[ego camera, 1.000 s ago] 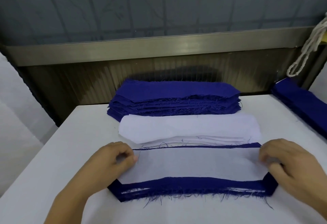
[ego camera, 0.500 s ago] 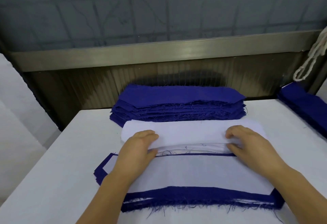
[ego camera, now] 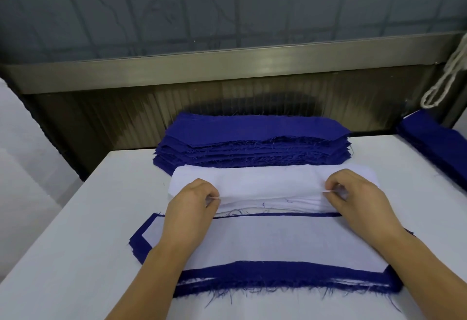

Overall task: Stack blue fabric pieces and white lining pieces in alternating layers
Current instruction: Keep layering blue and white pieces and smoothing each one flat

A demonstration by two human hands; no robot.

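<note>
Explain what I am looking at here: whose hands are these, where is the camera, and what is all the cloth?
There is no machine. A person wears the camera on the head, looking down at their own bare hands over a white table. The left hand and right hand each pinch the near edge of the top sheet of a white lining pile. Behind it lies a tall pile of dark blue fabric pieces. Nearest the person is the alternating stack, white lining uppermost with blue borders showing. More blue cloth lies at the right edge.
</note>
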